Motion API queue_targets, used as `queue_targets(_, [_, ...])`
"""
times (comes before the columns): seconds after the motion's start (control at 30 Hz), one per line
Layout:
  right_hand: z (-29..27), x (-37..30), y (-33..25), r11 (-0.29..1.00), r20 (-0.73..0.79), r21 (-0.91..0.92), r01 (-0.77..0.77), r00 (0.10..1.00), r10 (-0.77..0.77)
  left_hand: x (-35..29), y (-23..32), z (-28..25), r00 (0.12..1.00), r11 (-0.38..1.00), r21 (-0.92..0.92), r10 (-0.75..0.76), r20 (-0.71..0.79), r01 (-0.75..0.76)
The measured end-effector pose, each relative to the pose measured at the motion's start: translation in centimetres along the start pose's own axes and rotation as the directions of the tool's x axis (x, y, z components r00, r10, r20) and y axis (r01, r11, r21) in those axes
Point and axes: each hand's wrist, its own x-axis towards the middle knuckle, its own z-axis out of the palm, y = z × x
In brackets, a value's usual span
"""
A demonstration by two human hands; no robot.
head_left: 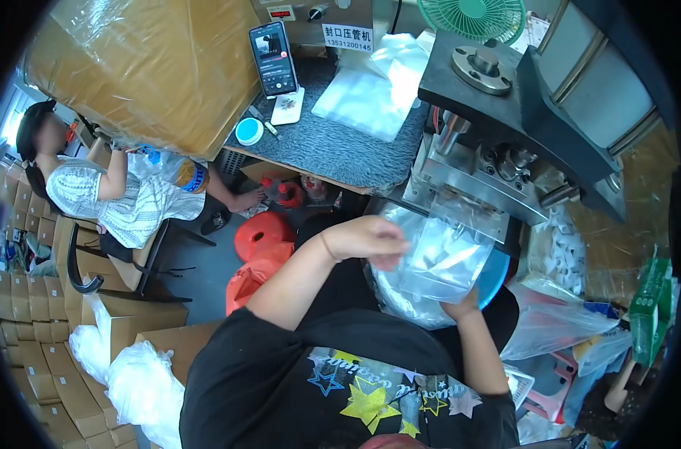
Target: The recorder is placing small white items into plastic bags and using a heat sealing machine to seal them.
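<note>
A clear plastic bag (449, 262) hangs at the metal jaw (467, 187) of a dark press machine, its top edge at the jaw. My right hand (462, 305) grips the bag's lower right edge, its fingers partly hidden behind the film. To the left of the bag, my left hand (370, 243) is raised, with its fingers smeared by motion; whether it touches the film I cannot make out. More clear bags (404, 295) lie in a heap beneath, over my lap, and a blue basin (494, 277) shows at their right.
A blue-grey cloth-covered table (348, 153) bears a phone (274, 60) on a stand, a round blue-lidded tub (249, 132) and a stack of clear bags (374, 93). Red stools (259, 239) stand at left, near a seated person (116, 179) and stacked cartons (56, 374).
</note>
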Motion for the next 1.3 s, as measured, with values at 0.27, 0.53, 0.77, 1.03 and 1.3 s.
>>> queue_targets(0.27, [4.7,4.6,1.9,0.566,0.055,0.808,-0.162,0.978,0.201,6.0,-15.3,-3.0,0.743,0.709,0.633,0.235,-0.627,0.310])
queue_targets(0.53, [-2.0,-6.0,9.8,0.779,-0.589,0.200,-0.594,0.563,0.580,4.3,-14.1,-0.9,0.552,0.833,0.534,0.380,-0.742,0.145])
queue_targets(0.77, [2.4,-6.1,12.9,-0.439,0.373,0.896,-0.067,0.650,0.662,3.8,-15.0,0.3,0.729,0.965,-0.180,0.017,-0.684,-0.191])
queue_targets(1.03, [0.5,-9.7,13.3,0.454,-0.228,0.733,-0.506,0.446,0.865,-0.2,-13.4,2.4,0.838,0.993,-0.023,0.085,-0.539,-0.116])
queue_targets(1.3, [-2.3,-10.9,8.6,0.379,-0.166,0.867,-0.324,0.529,0.832,-0.4,-8.2,6.6,0.568,0.215,0.967,0.783,-0.255,0.137])
